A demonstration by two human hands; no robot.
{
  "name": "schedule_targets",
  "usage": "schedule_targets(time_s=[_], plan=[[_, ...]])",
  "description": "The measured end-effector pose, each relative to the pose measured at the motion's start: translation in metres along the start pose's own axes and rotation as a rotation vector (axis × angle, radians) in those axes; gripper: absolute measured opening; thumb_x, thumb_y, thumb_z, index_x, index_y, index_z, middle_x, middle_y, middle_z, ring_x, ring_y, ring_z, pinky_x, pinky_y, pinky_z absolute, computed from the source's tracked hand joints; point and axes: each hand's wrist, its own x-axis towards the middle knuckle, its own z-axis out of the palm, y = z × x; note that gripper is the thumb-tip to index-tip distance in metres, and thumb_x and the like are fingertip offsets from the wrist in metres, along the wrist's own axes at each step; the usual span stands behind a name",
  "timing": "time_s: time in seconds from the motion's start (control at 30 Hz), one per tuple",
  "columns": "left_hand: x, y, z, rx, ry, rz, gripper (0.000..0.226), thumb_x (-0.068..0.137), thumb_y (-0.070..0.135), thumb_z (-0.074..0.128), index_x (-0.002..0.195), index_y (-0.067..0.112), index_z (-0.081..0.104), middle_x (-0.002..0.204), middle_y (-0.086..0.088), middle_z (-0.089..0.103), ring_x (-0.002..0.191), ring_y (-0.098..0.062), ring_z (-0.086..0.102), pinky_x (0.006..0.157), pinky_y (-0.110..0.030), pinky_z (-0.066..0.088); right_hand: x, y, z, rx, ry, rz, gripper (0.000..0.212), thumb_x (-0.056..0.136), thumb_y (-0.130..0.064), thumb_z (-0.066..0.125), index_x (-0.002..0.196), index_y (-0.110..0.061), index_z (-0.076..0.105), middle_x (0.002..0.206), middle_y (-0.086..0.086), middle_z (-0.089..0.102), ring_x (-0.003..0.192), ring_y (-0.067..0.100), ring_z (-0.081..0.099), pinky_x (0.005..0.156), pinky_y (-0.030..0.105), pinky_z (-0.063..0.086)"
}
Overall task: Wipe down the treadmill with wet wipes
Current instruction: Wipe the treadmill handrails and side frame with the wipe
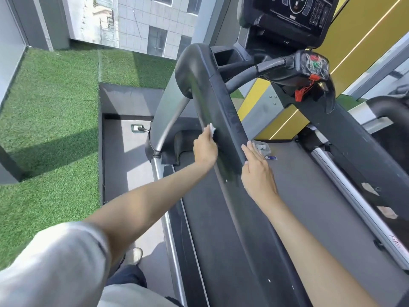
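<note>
Location of work: the treadmill's near handrail [221, 111], running from centre frame toward the bottom.

Left hand [204, 149]: centre frame, on the rail's left face, grasping a wet wipe [212, 129]. Only a small white corner shows above the fingertips; the finger positions are mostly hidden.

Right hand [256, 171]: just right of centre, released, straight fingers laid flat against the rail's right face. It holds nothing.

Supplies: a wipe pack [262, 147] lies on the belt [309, 196], just beyond the right fingertips.

Risks noted:
- The wipe is bunched small. Likely result is narrow contact and missed strips, particularly on the rail's top edge, where a dull film shows.
- The left grasp appears shallow. A firm stroke along the rail could pull the wipe free and drop it toward the floor at left.
- The right hand only leans on a smooth, sloping surface. If that surface is wet, the palm may slide.
- The red safety clip [302, 93] hangs at upper right. Careless reaching toward the console [287, 12] could snag it.
</note>
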Motion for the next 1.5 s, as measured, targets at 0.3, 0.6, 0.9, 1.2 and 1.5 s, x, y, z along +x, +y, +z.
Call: schedule_targets(time_s=[0.3,0.6,0.9,1.2,1.5], plan=[[-0.139,-0.068,0.008,0.016,-0.179,0.083,0.035,0.104,0.017,0.035,0.122,0.031,0.062,0.108,0.015,0.066,0.095,-0.011,0.061,0.09,-0.018,0.04,-0.002,0.0,0.0,-0.023,-0.027,0.02,0.054,0.092,0.008,0.034,0.145,-0.004,0.035,0.156,0.009,0.022,0.145,0.019,0.019,0.114,0.039,0.026],[-0.02,-0.006,0.007,0.039,-0.1,-0.273,0.021,0.096,0.007,0.033,0.086,0.011,0.052,0.081,-0.007,0.051,0.081,-0.031,0.046,0.07,-0.031,0.037,-0.002,-0.004,-0.002,-0.076,-0.026,0.024,0.054,0.093,0.008,0.033,0.145,-0.005,0.034,0.157,0.009,0.022,0.146,0.019,0.017,0.114,0.035,0.025],[-0.001,-0.061,-0.003,-0.068,-0.278,-0.631,0.022,0.092,0.012,0.053,0.108,0.001,0.064,0.108,-0.02,0.067,0.106,-0.034,0.063,0.089,-0.042,0.054,-0.005,-0.004,0.0,-0.062,-0.019,0.032,0.052,0.095,0.007,0.033,0.145,-0.006,0.034,0.156,0.005,0.022,0.146,0.017,0.016,0.108,0.015,0.011],[-0.072,-0.039,-0.005,-0.051,-0.485,-0.514,0.023,0.087,0.002,0.04,0.09,0.0,0.062,0.098,-0.022,0.066,0.07,-0.032,0.062,0.06,-0.031,0.049,-0.003,-0.004,0.0,-0.071,-0.01,0.034,0.052,0.094,0.008,0.033,0.144,-0.005,0.036,0.155,0.007,0.025,0.146,0.018,0.018,0.11,0.022,0.018],[-0.026,-0.007,-0.008,0.053,-0.264,-0.364,0.026,0.094,0.01,0.04,0.104,0.0,0.061,0.114,-0.02,0.061,0.099,-0.037,0.059,0.078,-0.034,0.046,-0.003,-0.006,-0.002,-0.068,-0.02,0.026,0.053,0.094,0.007,0.032,0.145,-0.006,0.034,0.156,0.006,0.023,0.146,0.016,0.017,0.11,0.028,0.025]])
